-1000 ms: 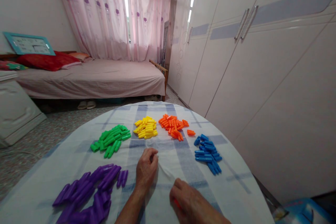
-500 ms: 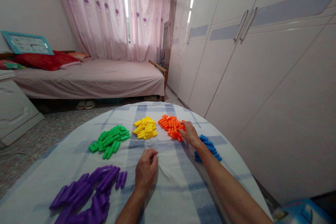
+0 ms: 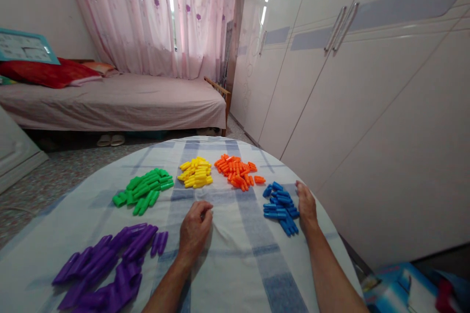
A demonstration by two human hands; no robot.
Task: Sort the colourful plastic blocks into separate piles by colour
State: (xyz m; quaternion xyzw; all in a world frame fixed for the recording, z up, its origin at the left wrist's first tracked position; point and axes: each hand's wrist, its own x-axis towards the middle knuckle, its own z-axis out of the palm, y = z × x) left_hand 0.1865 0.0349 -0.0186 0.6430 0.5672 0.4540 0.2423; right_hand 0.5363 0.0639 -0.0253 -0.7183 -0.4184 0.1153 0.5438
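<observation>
My left hand (image 3: 196, 225) rests on the table in a loose fist, with nothing visible in it. To the right, my right hand (image 3: 307, 204) stands edge-on beside a pile of small blue plastic tubes (image 3: 281, 205), fingers stretched out, at or very near the pile's right side. A pile of orange tubes (image 3: 238, 170) lies farther back, with a few pieces apart from it. Yellow tubes (image 3: 196, 172) are heaped left of those, then green tubes (image 3: 147, 188). Larger purple tubes (image 3: 106, 259) lie spread at the near left.
A checked blue-and-white cloth (image 3: 235, 264) covers the round table. Tall white wardrobes (image 3: 348, 122) stand close on the right. Beyond the table is a bed (image 3: 147, 100) with a red pillow (image 3: 51, 72). A blue package (image 3: 400, 286) sits low at the right.
My right hand has left the orange pile and moved right and nearer, to the outer side of the blue pile. My left hand keeps its place on the table. The view has shifted slightly.
</observation>
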